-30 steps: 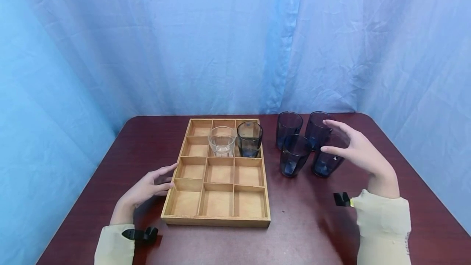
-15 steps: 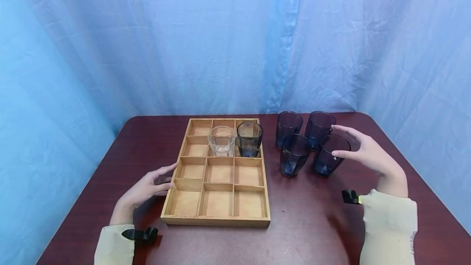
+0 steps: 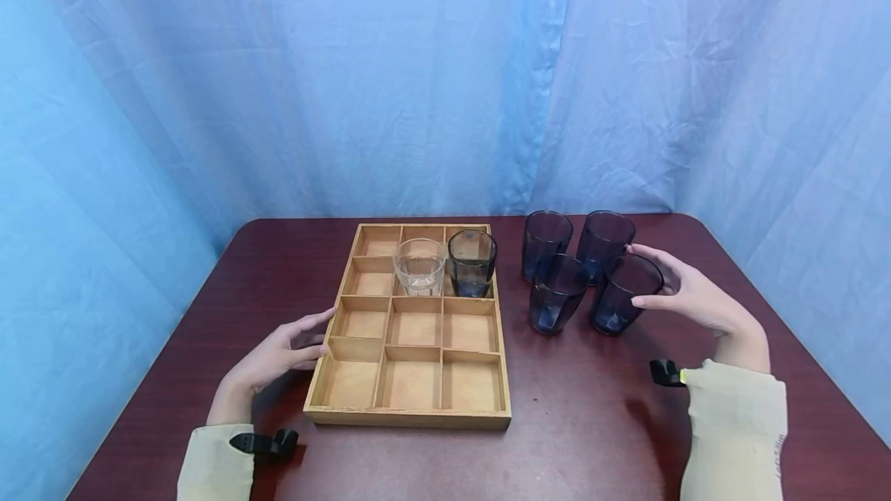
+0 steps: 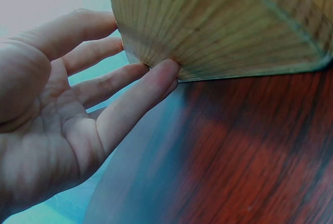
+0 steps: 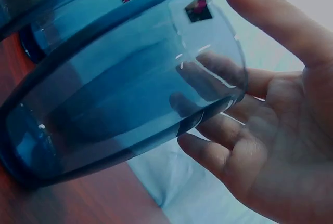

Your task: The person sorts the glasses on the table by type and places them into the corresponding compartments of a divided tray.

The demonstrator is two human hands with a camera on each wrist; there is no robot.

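Note:
My left hand [image 3: 281,354] is at the left side of a wooden compartment tray [image 3: 411,417], its fingertips touching the side wall; in the left wrist view the fingers [image 4: 130,99] are fairly straight. My right hand [image 3: 703,304] is around the upper part of a dark blue drinking glass [image 3: 616,308], the front right one of a group. Through that glass [image 5: 119,89] in the right wrist view, fingertips show curled behind it, with the thumb [image 5: 276,16] on the other side. The glass stands upright on the table.
Beside it stand a front left blue glass [image 3: 557,300], a back left one [image 3: 546,242] and a back right one [image 3: 604,246]. A clear glass [image 3: 420,269] and a dark glass [image 3: 472,269] sit in the tray. A blue curtain [image 3: 418,83] hangs behind the table [image 3: 571,439].
My right hand first moved right and slightly down, clear of the front right glass, then its fingers closed in around that glass. The left hand and tray look still.

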